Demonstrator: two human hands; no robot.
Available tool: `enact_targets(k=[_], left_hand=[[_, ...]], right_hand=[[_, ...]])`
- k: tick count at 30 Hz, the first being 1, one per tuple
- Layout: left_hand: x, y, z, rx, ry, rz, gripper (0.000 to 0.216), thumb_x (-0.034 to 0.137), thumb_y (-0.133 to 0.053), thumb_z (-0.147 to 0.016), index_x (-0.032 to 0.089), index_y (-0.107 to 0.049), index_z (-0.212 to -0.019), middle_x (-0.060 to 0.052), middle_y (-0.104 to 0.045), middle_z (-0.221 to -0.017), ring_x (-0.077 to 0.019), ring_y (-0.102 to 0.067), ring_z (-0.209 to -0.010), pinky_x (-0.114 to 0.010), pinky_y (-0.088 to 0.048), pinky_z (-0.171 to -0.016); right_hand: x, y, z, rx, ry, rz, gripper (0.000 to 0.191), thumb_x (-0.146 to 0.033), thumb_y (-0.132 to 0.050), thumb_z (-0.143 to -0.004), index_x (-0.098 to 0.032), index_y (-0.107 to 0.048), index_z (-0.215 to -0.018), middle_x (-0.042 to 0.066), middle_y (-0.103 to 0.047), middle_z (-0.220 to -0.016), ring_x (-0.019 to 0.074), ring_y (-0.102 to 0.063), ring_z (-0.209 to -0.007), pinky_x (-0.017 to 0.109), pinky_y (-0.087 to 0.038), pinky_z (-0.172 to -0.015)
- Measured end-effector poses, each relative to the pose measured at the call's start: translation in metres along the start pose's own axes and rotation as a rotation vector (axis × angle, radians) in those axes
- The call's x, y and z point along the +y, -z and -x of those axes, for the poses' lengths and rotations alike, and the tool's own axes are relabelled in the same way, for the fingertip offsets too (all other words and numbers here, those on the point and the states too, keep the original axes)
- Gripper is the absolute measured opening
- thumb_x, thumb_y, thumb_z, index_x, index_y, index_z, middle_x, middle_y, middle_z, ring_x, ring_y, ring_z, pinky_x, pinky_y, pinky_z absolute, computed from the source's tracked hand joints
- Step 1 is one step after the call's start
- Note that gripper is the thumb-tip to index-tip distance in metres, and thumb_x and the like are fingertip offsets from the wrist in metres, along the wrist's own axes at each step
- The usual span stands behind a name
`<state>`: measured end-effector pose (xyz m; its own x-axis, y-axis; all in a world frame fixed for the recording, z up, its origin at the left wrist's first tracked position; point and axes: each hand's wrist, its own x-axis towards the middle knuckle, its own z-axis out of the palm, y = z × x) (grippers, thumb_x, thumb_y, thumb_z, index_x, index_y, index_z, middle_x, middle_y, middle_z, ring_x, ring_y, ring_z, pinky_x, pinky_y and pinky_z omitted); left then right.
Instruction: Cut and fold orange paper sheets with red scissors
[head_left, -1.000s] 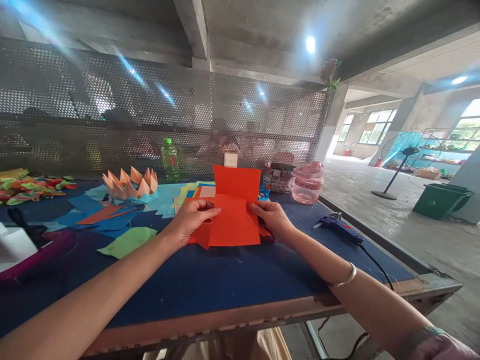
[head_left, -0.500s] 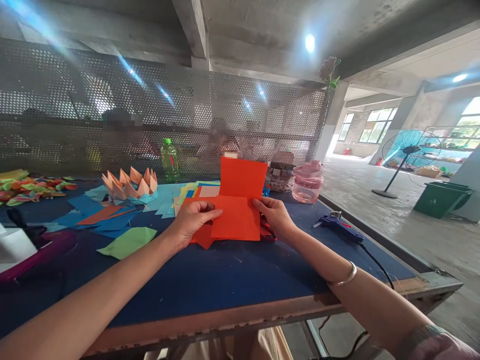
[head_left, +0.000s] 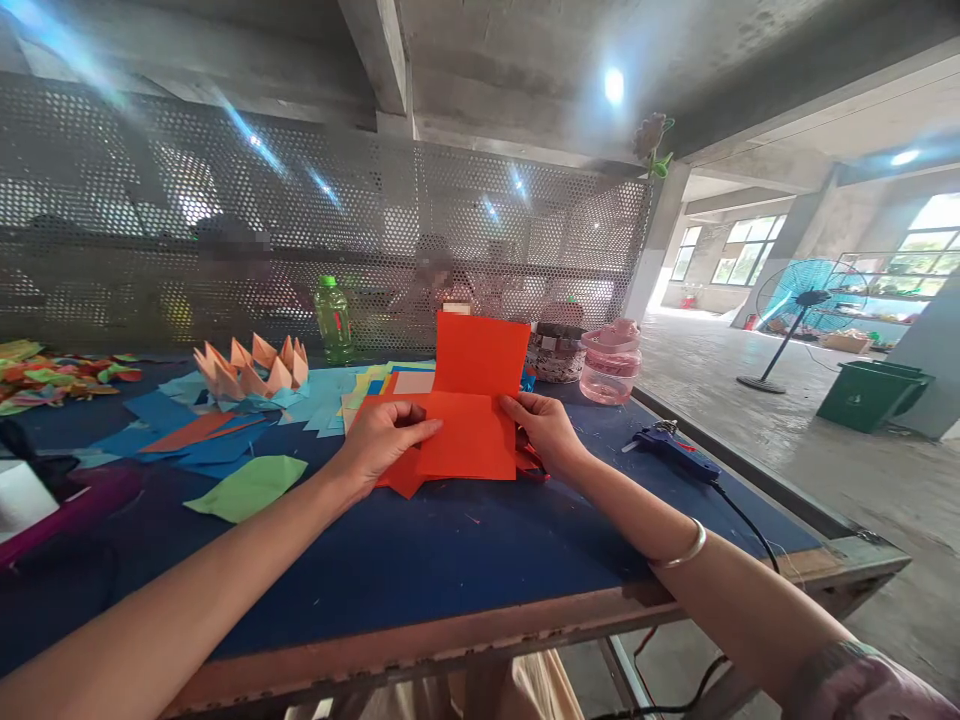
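Note:
A sheet of orange-red paper (head_left: 476, 440), creased across the middle, is held over the near part of the blue table. Its upper part stands up at an angle while the lower part faces me. My left hand (head_left: 386, 437) pinches the left edge between thumb and fingers. On the opposite side, my right hand (head_left: 545, 425) grips the right edge near the crease. More orange paper (head_left: 403, 472) lies under and beside my left hand. Something red, partly hidden, shows below my right hand.
Left of my hands are a green paper leaf shape (head_left: 246, 488), blue paper strips (head_left: 217, 455) and a ring of folded peach points (head_left: 251, 368). A green-capped bottle (head_left: 332, 325) stands behind. To the right are a pink water jug (head_left: 611, 365) and a blue glue gun (head_left: 675, 450).
The view has shifted slightly, so everything sits a little further left. Both hands keep the same hold on the orange-red paper, which has barely moved.

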<state>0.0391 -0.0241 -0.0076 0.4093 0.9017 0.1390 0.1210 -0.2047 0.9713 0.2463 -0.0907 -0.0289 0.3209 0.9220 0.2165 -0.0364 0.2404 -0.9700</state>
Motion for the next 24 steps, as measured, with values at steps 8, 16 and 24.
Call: enact_targets(k=[8, 16, 24], left_hand=[[0.002, -0.001, 0.002, 0.010, -0.017, -0.033, 0.027, 0.038, -0.079, -0.058, 0.017, -0.064, -0.067, -0.002, -0.067, -0.068, -0.0170, -0.060, -0.067, -0.028, -0.044, -0.063], [0.001, -0.001, 0.001, 0.000, -0.114, -0.120, 0.026, 0.036, -0.075, -0.062, 0.017, -0.065, -0.075, -0.004, -0.069, -0.077, -0.0213, -0.064, -0.076, -0.034, -0.049, -0.070], [0.000, -0.005, 0.001, 0.002, -0.243, -0.047, 0.042, 0.027, -0.075, -0.064, 0.019, -0.052, -0.098, -0.002, -0.069, -0.083, -0.0188, -0.066, -0.076, -0.034, -0.053, -0.072]], right_hand=[[0.003, 0.000, -0.002, -0.003, 0.014, 0.005, 0.043, -0.058, -0.075, -0.062, -0.016, -0.066, -0.072, -0.005, -0.053, -0.053, 0.0035, -0.032, -0.038, 0.020, -0.018, -0.038], [-0.001, -0.001, 0.002, -0.030, -0.007, -0.037, 0.043, -0.057, -0.075, -0.063, -0.017, -0.068, -0.075, -0.002, -0.060, -0.061, 0.0042, -0.038, -0.040, 0.019, -0.021, -0.037], [-0.006, -0.006, 0.008, -0.143, -0.025, -0.141, 0.039, -0.046, -0.083, -0.060, -0.021, -0.072, -0.087, 0.003, -0.074, -0.089, 0.0170, -0.068, -0.072, 0.026, -0.054, -0.060]])
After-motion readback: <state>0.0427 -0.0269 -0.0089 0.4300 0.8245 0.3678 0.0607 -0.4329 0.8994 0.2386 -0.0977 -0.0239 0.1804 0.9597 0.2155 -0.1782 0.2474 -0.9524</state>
